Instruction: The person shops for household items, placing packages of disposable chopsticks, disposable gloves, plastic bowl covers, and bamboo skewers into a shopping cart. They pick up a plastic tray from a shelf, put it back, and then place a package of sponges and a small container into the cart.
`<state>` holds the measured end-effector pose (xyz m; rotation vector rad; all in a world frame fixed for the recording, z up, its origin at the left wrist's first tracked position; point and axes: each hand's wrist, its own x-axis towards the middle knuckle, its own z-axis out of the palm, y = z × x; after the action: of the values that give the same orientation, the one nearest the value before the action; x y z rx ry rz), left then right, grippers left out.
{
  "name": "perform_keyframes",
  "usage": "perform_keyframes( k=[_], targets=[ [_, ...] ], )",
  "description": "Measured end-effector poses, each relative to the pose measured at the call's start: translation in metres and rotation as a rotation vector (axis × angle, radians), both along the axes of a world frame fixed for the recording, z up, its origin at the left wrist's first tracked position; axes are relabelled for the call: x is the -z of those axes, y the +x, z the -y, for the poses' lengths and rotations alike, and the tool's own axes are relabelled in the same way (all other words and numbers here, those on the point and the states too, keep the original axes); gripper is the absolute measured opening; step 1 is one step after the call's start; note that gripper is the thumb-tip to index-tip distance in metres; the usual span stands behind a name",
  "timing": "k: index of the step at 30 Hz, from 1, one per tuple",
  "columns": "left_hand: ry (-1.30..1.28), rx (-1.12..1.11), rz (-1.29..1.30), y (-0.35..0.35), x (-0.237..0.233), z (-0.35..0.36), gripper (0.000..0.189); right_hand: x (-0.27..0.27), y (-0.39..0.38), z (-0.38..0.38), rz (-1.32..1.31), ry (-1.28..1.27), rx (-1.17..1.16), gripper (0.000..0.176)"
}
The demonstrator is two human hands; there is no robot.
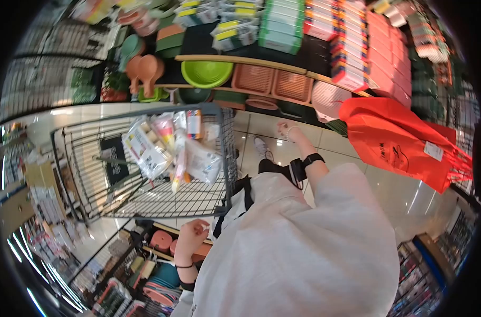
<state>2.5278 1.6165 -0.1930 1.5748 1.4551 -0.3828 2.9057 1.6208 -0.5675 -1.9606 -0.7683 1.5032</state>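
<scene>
Pale shiny tiles make the floor (409, 201) of a shop aisle, with full shelves on both sides. Nearest to the camera is the person's own white garment (293, 253), which fills the lower middle of the view.

Just beside it, the left hand (190, 238) is low, with a thin dark band (183, 266) on the wrist. Its fingers are curled together near the close corner of the wire cart (228, 174), but I cannot tell if they grip something or touch the cart. Under this hand is a low shelf with round pink and teal bowls (161, 240).

The cart stands on the person's left side, and several clear packets (161, 148) lie in a heap inside its basket.

Further out, the right arm comes from the sleeve with a black watch (313, 158) on the wrist. The right hand (287, 129) hangs over the floor with its fingers a little apart and nothing in them. A white shoe (260, 145) is near it on the tiles.

On the right, an orange bag (399, 140) with a white tag hangs in front of the shelves. Farthest away, a wooden shelf carries a green bowl (206, 73) and pink baskets (275, 82) beside it.
</scene>
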Motion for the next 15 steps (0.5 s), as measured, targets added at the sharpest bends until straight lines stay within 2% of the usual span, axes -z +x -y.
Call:
perform_keyframes(
  k=[5, 7, 9, 11, 15],
  targets=[
    [0.037, -0.122, 0.046, -0.035, 0.007, 0.006, 0.014, -0.158, -0.038, -0.072, -0.163, 0.263, -0.051, 0.022],
    [0.021, -0.102, 0.016, -0.056, 0.012, 0.007, 0.014, -0.209, -0.062, -0.093, -0.23, 0.346, -0.078, 0.021],
    [-0.009, -0.118, 0.004, -0.077, 0.016, 0.009, 0.014, -0.246, -0.089, -0.11, -0.299, 0.368, -0.146, 0.021],
    [0.031, -0.093, 0.035, -0.095, 0.021, 0.013, 0.016, -0.256, -0.12, -0.125, -0.322, 0.356, -0.188, 0.023],
    [0.059, -0.106, 0.071, -0.123, 0.029, 0.018, 0.016, -0.265, -0.184, -0.147, 0.17, 0.409, -0.622, 0.033]
  ],
)
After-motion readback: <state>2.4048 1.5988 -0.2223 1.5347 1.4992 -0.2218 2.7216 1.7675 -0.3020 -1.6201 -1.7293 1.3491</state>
